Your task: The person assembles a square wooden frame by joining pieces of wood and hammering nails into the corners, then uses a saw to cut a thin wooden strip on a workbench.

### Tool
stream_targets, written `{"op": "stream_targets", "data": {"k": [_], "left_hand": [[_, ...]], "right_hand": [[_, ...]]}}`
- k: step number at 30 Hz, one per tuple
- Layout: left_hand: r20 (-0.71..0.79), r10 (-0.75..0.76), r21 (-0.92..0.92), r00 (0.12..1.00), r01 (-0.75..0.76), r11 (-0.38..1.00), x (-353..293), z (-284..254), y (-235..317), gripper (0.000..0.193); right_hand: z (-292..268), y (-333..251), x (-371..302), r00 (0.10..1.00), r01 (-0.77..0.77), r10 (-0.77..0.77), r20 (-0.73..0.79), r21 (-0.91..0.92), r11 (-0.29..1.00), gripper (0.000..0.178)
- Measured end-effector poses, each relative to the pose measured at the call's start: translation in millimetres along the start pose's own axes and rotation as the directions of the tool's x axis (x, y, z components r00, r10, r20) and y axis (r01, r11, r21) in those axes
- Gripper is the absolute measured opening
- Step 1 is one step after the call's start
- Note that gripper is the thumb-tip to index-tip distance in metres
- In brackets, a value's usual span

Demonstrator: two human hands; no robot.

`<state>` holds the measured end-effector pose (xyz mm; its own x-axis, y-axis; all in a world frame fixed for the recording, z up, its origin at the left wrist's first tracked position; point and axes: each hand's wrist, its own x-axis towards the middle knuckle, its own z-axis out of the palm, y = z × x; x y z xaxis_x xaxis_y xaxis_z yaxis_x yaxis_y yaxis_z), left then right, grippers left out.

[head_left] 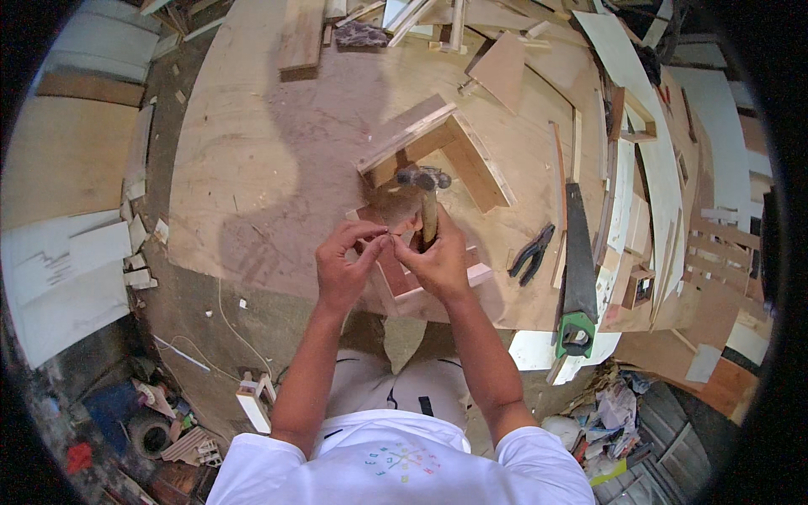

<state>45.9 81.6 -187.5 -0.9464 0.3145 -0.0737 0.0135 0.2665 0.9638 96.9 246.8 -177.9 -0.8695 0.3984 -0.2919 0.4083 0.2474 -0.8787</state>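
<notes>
Head view: from my distant seat I take the wooden frame (475, 164) on the table (227, 160) as my landmark, and both hands are on its near side. The right hand (444, 259) holds the hammer (429, 220), the handle caught between thumb and palm; the hammer's long axis points away from the body, so its head shows against the frame's open middle. The left hand (341, 261) is narrow, thumb and finger drawn together on a tiny piece (390, 233), and the right fingertips meet them there. I judge that this pinch against the frame is the relation that counts: the tiny piece is nearer the body than the frame, with the hammer just to its right

I can't make out what the tiny piece is, perhaps a nail, or which way it points. The hands partly cover a second wooden piece (394, 278) on the frame's near side, and I can't tell whether the two are joined. The lower handle is lost behind the right hand. Pliers (539, 243) lie right of the frame and nearer the body, the saw (578, 261) farther right
</notes>
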Motion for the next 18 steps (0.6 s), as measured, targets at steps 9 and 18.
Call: {"op": "stream_targets", "data": {"k": [9,18], "left_hand": [[0.055,0.356,0.310,0.933,-0.355,0.882,38,-16,-35,0.016],[0.010,0.242,0.558,0.970,-0.206,0.804,51,-4,-36,0.017]], "right_hand": [[11,5,30,0.970,0.199,-0.193,0.149,-0.025,0.980,0.042],[-9,29,38,0.996,0.032,-0.016,0.090,-0.175,0.984,0.051]]}}
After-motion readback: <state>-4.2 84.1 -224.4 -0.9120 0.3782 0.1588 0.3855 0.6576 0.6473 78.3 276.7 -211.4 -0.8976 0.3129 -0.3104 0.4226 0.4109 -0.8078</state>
